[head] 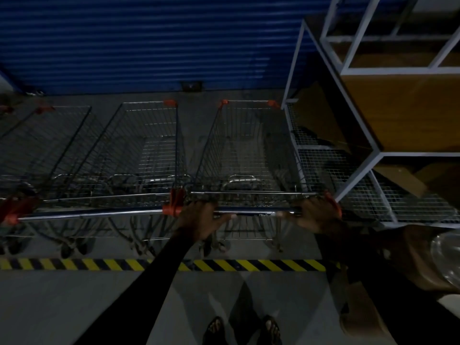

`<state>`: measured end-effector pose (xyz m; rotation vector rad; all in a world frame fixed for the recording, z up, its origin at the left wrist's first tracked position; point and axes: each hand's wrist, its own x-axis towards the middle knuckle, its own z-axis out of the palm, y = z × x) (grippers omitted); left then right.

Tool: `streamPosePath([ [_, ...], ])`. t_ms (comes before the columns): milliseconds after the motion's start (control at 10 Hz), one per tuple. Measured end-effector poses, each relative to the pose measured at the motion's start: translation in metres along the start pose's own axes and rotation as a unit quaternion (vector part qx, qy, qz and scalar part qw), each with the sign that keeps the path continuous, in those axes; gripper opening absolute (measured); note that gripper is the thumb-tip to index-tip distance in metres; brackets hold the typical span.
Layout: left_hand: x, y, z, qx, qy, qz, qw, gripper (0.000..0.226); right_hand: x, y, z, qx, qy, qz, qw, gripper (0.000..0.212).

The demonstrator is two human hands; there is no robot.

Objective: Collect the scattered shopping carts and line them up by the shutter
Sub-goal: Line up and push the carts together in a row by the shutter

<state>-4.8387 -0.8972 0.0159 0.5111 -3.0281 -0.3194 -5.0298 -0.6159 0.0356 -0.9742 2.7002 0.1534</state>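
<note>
Dim grey concrete floor (pixel 62 302) runs up to a closed blue ribbed shutter (pixel 149 41) that fills the far wall. Three wire shopping carts stand side by side on the floor, noses toward the shutter and parked near it.

The right cart (pixel 249 150) is the one being handled. It has orange corner caps and a dark handle bar (pixel 254 212) across its near end. The left hand (pixel 202 220) rests on the left end of that bar, fingers curled over it and thumb stretched along it. The right hand (pixel 315 215) grips the right end of the bar, fingers wrapped over the top. Both arms wear dark sleeves.

Just left of it stands the middle cart (pixel 146 150), its orange handle end (pixel 173 202) almost touching the held cart's near left corner. Further left is the left cart (pixel 49 145), partly cut off by the frame edge.

Close against the right cart's right side stands a white metal shelving unit (pixel 361 95) with wire mesh lower panels and brown boards. A yellow and black striped line (pixel 249 265) crosses the floor behind the carts. Two feet in sandals (pixel 245 329) show at the bottom edge.
</note>
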Motion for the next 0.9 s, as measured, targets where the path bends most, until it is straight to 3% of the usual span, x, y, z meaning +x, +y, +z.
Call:
streamPosePath([
  [200, -0.001, 0.002, 0.006, -0.005, 0.017, -0.014, 1.0, 0.102, -0.002, -0.001, -0.005, 0.015, -0.001, -0.02, 1.0, 0.086],
  [300, -0.003, 0.005, 0.004, 0.001, -0.002, -0.024, 1.0, 0.101, -0.008, -0.004, -0.013, 0.033, 0.006, -0.032, 0.999, 0.069],
  [500, -0.002, 0.011, -0.004, 0.005, -0.054, -0.05, 0.997, 0.109, -0.013, -0.005, -0.019, 0.033, 0.015, -0.041, 0.999, 0.07],
  [600, -0.005, 0.011, -0.006, -0.009, -0.058, -0.054, 0.997, 0.106, -0.014, -0.003, -0.018, 0.029, 0.021, -0.043, 0.998, 0.067],
  [700, -0.014, 0.018, -0.01, 0.018, -0.03, -0.038, 0.999, 0.085, -0.006, 0.007, -0.007, 0.042, 0.044, -0.043, 0.997, 0.081],
  [900, -0.019, 0.026, -0.008, -0.013, 0.061, -0.014, 0.998, 0.061, -0.007, 0.007, 0.004, 0.114, 0.162, 0.005, 0.98, 0.069],
])
